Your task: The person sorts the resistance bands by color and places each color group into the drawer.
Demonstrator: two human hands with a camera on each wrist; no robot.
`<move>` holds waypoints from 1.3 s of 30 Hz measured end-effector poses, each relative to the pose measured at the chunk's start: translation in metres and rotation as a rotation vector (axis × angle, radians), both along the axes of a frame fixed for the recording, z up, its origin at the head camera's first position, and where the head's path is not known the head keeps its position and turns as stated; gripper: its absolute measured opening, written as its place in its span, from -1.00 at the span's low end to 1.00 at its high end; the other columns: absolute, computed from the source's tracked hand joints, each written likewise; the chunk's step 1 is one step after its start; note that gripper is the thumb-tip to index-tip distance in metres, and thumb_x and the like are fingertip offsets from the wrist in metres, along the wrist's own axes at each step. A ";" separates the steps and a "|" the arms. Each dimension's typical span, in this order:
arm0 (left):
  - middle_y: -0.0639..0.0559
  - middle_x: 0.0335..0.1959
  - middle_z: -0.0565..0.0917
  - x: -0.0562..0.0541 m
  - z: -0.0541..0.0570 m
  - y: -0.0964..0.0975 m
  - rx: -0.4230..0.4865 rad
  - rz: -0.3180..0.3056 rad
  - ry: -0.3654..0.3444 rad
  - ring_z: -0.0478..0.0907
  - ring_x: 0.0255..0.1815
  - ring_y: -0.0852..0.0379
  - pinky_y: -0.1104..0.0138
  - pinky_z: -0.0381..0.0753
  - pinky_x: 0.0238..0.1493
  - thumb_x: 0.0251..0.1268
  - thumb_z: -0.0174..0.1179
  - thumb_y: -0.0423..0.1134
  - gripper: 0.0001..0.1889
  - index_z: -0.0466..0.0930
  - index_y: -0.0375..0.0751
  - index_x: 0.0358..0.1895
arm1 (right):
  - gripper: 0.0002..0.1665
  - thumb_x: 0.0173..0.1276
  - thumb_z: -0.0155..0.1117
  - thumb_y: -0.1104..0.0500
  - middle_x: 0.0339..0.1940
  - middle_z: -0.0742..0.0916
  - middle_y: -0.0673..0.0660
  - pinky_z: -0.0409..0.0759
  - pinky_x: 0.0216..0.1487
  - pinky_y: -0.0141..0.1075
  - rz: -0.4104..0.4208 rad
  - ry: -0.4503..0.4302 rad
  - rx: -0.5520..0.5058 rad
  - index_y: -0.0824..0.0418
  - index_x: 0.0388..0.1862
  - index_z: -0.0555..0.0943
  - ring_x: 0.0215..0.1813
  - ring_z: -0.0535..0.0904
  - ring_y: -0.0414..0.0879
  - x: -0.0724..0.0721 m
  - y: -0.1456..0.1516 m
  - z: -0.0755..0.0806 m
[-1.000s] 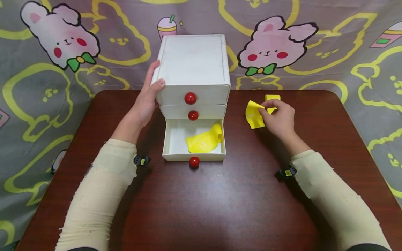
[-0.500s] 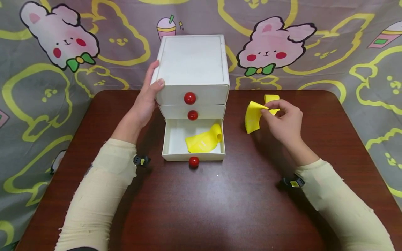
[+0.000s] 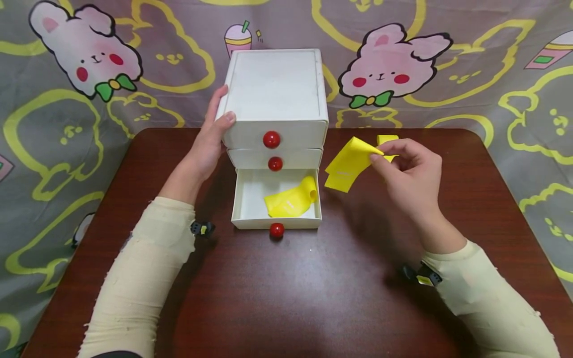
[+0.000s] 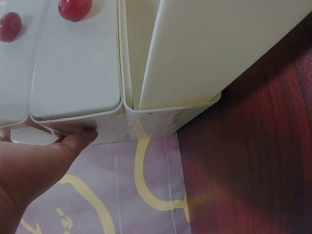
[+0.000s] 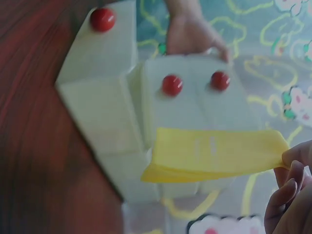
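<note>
A white drawer cabinet (image 3: 277, 84) with red knobs stands on the table, its bottom drawer (image 3: 250, 199) pulled out. Inside that drawer lies a yellow resistance band (image 3: 286, 203), one end curled up. My left hand (image 3: 206, 144) rests against the cabinet's left side near the top; its thumb (image 4: 80, 139) presses close to the front edge in the left wrist view. To the right of the cabinet, my right hand (image 3: 414, 179) pinches a second, folded yellow resistance band (image 3: 351, 164) at one end. The held band's free end hangs toward the open drawer.
Behind my right fingers, another yellow band (image 3: 387, 138) lies on the table, partly hidden. The brown wooden table (image 3: 313, 298) extends toward me. A patterned curtain (image 3: 474, 89) hangs close behind the cabinet. The upper two drawers are closed.
My right hand has drawn back toward me and slightly right, lifting the pinched band, whose free end has swung left toward the drawer. My left hand and the cabinet stay put.
</note>
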State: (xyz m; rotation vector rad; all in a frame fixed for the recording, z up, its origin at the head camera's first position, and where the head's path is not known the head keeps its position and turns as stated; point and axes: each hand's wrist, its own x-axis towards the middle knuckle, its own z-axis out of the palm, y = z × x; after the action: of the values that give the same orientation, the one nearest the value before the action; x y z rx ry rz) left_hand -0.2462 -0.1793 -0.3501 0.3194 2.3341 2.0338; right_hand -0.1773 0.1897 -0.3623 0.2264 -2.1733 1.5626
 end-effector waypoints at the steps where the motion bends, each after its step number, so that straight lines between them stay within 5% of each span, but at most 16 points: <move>1: 0.09 0.53 -0.04 0.000 0.000 0.000 -0.001 0.000 0.000 0.01 0.45 -0.04 -0.22 0.05 0.36 0.42 -0.04 0.12 -0.30 -0.10 0.43 0.56 | -0.81 0.25 0.43 0.35 -0.29 0.72 0.06 0.29 -0.59 -0.40 0.019 0.009 -0.028 0.44 -0.18 0.70 -0.66 0.26 -0.10 0.002 -0.003 0.003; 7: 0.09 0.53 -0.04 -0.001 -0.001 -0.001 0.002 0.006 0.000 0.01 0.45 -0.04 -0.22 0.06 0.35 0.42 -0.04 0.11 -0.31 -0.09 0.42 0.56 | -0.83 0.22 0.40 0.44 -0.38 0.71 0.17 0.26 -0.59 -0.41 0.159 0.077 -0.139 0.49 -0.20 0.69 -0.65 0.23 -0.11 0.016 -0.023 0.019; 13: 0.08 0.52 -0.04 -0.002 -0.003 -0.001 0.007 0.011 0.000 0.01 0.45 -0.04 -0.19 0.07 0.35 0.43 -0.04 0.09 -0.32 -0.08 0.41 0.56 | -0.83 0.24 0.41 0.41 -0.45 0.68 0.19 0.28 -0.60 -0.37 0.244 0.068 -0.128 0.39 -0.18 0.72 -0.62 0.28 -0.08 0.021 -0.045 0.017; 32: 0.06 0.52 -0.03 -0.003 -0.003 0.000 0.000 0.020 0.002 0.08 0.40 -0.09 -0.17 0.17 0.32 0.42 -0.04 0.09 -0.31 -0.07 0.42 0.56 | -0.90 0.19 0.46 0.35 -0.53 0.67 -0.03 0.11 -0.73 -0.33 0.381 0.075 -0.127 0.26 -0.30 0.74 -0.74 0.24 -0.09 0.013 -0.130 -0.025; 39: 0.05 0.51 0.01 -0.003 -0.002 0.000 0.003 0.015 0.034 0.10 0.39 -0.08 -0.15 0.19 0.31 0.42 -0.03 0.07 -0.31 -0.07 0.39 0.56 | -0.91 0.19 0.50 0.29 -0.46 0.73 -0.06 0.13 -0.71 -0.35 0.332 -0.022 -0.057 0.20 -0.32 0.75 -0.73 0.27 -0.06 0.011 -0.146 -0.039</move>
State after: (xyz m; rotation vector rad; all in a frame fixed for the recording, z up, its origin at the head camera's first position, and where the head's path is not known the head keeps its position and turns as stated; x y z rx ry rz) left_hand -0.2487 -0.1795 -0.3526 0.3403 2.3599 2.0552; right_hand -0.1667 0.0434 -0.4013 0.5798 -2.1880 1.8061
